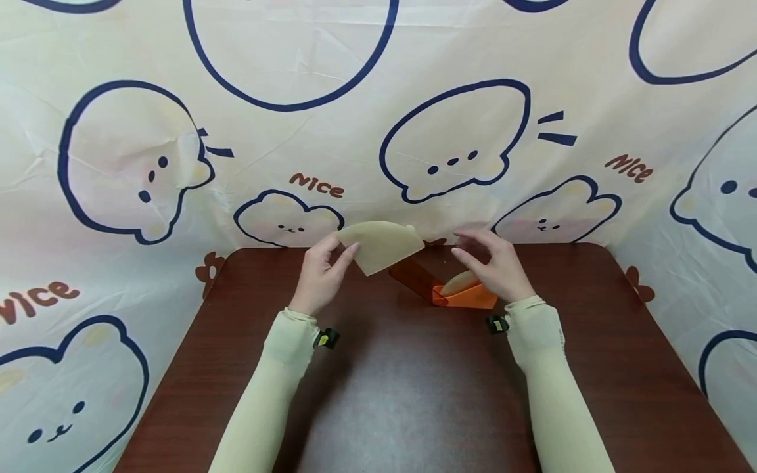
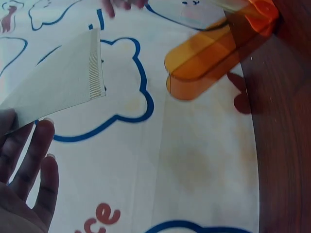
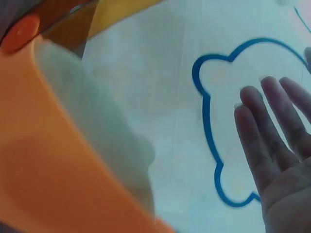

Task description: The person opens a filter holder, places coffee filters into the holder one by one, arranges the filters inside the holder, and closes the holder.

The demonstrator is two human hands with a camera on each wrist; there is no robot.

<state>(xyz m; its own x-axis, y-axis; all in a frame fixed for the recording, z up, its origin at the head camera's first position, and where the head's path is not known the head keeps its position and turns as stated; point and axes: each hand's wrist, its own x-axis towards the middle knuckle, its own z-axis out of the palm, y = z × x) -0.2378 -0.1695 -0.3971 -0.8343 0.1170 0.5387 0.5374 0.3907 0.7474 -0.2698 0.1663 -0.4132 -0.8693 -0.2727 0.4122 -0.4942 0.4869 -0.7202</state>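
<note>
My left hand (image 1: 320, 276) pinches one corner of a tan, fan-shaped coffee filter (image 1: 381, 245) between thumb and fingers, above the far part of the table. A crimped seam runs along one edge of this filter (image 2: 63, 73) in the left wrist view. My right hand (image 1: 495, 264) holds nothing; its fingers are spread and lightly bent, over the right end of an orange box (image 1: 467, 300). More filter paper (image 1: 460, 282) stands up out of that box. In the right wrist view the orange wall (image 3: 73, 160) hides the lower part of the paper (image 3: 92, 111).
A see-through amber lid (image 1: 414, 277) is swung out to the left from the box. Dark brown wood makes up the tabletop (image 1: 414, 394). A cream cloth (image 1: 355, 144) with blue cartoon outlines hangs behind the table and along both sides.
</note>
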